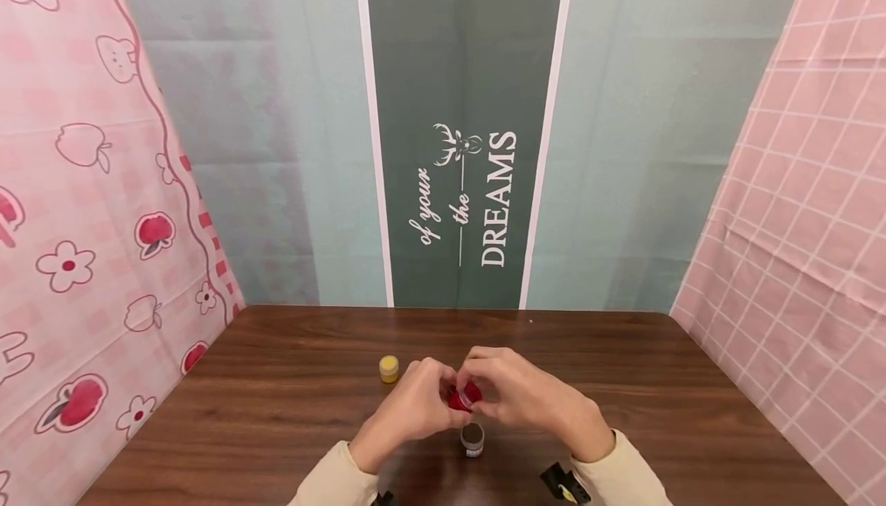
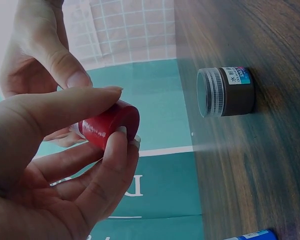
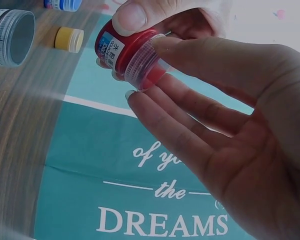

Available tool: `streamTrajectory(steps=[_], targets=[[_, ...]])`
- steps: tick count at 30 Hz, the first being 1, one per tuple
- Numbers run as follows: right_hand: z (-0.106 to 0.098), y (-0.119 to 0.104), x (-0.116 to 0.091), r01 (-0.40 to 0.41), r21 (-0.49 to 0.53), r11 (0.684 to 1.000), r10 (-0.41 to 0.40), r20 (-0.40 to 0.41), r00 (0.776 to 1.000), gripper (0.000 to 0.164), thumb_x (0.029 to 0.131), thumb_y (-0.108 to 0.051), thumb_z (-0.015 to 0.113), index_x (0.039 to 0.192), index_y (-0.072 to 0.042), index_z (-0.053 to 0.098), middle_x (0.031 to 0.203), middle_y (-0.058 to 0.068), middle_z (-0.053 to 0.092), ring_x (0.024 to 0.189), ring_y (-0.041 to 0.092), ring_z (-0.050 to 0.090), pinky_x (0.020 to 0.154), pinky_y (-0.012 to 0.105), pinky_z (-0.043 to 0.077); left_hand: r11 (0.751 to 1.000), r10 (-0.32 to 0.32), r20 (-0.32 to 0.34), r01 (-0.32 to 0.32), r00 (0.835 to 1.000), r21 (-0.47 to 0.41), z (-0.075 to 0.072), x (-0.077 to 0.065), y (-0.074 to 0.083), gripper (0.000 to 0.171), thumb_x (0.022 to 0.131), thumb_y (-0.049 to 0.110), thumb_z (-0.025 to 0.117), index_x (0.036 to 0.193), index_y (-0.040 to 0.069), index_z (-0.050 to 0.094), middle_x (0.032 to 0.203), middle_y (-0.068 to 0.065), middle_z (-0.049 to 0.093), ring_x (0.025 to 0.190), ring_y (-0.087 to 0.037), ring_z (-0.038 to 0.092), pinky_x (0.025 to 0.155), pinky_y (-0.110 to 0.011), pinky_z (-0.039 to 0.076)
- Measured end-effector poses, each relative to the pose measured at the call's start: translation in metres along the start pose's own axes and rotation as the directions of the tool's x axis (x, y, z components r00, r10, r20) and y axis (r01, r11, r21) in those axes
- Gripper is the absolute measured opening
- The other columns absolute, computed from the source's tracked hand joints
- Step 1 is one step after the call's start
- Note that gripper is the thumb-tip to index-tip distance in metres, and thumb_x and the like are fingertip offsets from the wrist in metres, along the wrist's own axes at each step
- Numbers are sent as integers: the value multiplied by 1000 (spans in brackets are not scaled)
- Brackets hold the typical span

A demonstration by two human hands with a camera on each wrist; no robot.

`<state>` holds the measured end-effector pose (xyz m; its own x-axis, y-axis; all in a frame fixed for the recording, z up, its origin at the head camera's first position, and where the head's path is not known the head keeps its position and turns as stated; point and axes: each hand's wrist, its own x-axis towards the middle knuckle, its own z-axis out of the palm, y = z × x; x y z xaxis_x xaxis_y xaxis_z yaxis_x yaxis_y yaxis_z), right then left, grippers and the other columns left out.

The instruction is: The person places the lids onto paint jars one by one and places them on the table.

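Above the table, my left hand (image 1: 414, 398) grips a small red paint jar (image 1: 465, 396) by its body. The jar is tilted on its side, with a clear ribbed lid (image 3: 142, 65) on its end and a printed label. My right hand (image 1: 515, 391) pinches that lid between thumb and fingers, as the right wrist view shows. In the left wrist view the jar's red base (image 2: 125, 122) faces out past my left fingertips. Just below my hands a dark brown paint jar (image 1: 473, 440) with a clear lid stands upright.
A yellow paint jar (image 1: 389, 368) stands on the brown wooden table (image 1: 291, 398), left of and beyond my hands. Part of a blue jar (image 3: 65, 4) shows at the right wrist view's top edge. Patterned cloth (image 1: 464, 44) hangs behind the table and along both sides.
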<state>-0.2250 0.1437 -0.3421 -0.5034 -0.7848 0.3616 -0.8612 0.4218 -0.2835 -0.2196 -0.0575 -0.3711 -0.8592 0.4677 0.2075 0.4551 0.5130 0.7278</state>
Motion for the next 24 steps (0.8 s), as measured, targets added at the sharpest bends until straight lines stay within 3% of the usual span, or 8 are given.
streamTrajectory(steps=[8, 18, 24], targets=[[1, 0, 0, -4, -5, 1000, 4, -23, 1000, 19, 81, -2, 83, 93, -11, 71, 86, -1, 67, 78, 2, 59, 71, 11, 51, 1000, 0, -5, 0, 1000, 2, 0, 0, 0, 15, 74, 9, 89, 82, 8, 76, 70, 2, 73, 58, 1, 58, 55, -18, 51], [2, 0, 0, -44, 47, 998, 45, -19, 999, 16, 82, 1, 79, 93, -9, 71, 87, 1, 67, 77, 2, 63, 68, 20, 58, 1000, 12, -21, -12, 1000, 12, 1, 0, -1, 15, 73, 9, 89, 80, 8, 76, 69, 3, 73, 57, 1, 57, 54, -17, 51], [2, -1, 1, -64, 48, 997, 65, -14, 998, 15, 84, -1, 79, 93, -10, 71, 87, 0, 67, 78, 1, 63, 69, 20, 58, 1000, 13, -22, -13, 1000, 11, 1, 0, 0, 15, 73, 9, 89, 81, 8, 77, 72, 1, 75, 59, 1, 59, 55, -17, 52]])
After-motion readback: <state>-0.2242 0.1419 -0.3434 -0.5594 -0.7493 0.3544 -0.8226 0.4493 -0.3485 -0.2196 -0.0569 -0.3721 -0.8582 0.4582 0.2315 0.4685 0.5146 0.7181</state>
